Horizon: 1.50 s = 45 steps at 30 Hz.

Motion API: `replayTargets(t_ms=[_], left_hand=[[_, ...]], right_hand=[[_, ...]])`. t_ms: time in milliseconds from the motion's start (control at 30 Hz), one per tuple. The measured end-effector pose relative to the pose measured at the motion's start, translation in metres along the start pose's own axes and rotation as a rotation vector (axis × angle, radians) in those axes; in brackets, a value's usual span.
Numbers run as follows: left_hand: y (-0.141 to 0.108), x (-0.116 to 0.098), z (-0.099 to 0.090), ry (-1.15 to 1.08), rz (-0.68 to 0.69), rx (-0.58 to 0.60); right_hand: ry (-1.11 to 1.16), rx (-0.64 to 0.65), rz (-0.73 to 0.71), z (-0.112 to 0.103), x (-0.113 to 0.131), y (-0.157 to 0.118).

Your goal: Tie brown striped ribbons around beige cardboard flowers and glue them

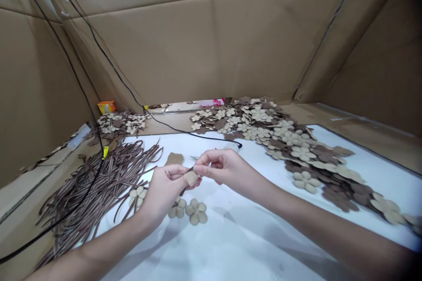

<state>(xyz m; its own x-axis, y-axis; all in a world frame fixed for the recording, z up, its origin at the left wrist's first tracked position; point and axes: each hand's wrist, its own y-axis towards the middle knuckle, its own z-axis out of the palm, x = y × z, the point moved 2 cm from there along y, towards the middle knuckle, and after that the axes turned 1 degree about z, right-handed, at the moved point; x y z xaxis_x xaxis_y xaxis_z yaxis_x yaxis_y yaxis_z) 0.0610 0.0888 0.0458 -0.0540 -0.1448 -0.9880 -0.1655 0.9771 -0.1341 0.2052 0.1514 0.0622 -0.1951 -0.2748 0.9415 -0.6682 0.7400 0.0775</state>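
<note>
The left hand [165, 195] and right hand [219, 169] have fingers closed in a tight pinch on a small tan felt piece [191, 178], with a thin brown strip [183, 189] slanting down-left from it, toward the left hand.

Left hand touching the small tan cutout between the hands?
Touching: the head view shows the left hand with its thumb pressed against the small tan cutout.
</note>
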Motion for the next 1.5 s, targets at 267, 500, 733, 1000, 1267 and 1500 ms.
replayTargets(t_ms=[267, 500, 733, 1000, 1267, 1500], left_hand=[[0.005, -0.002, -0.007, -0.137, 0.114, 0.181], [0.010, -0.001, -0.010, -0.196, 0.007, 0.255], [0.010, -0.002, -0.011, -0.187, -0.018, 0.314], [0.007, -0.006, -0.009, -0.157, -0.100, 0.325], [0.008, -0.003, -0.008, -0.043, -0.094, 0.331], [0.007, -0.004, -0.005, 0.041, -0.129, 0.263]], right_hand=[[-0.037, -0.039, -0.008, -0.005, 0.004, -0.001], [-0.043, -0.011, -0.019, -0.006, 0.003, 0.000], [-0.085, 0.003, -0.070, -0.006, -0.001, 0.002], [-0.184, -0.050, -0.055, -0.010, -0.005, 0.004], [-0.182, -0.035, -0.045, -0.008, -0.005, 0.004], [-0.143, -0.001, 0.016, -0.006, -0.004, 0.003]])
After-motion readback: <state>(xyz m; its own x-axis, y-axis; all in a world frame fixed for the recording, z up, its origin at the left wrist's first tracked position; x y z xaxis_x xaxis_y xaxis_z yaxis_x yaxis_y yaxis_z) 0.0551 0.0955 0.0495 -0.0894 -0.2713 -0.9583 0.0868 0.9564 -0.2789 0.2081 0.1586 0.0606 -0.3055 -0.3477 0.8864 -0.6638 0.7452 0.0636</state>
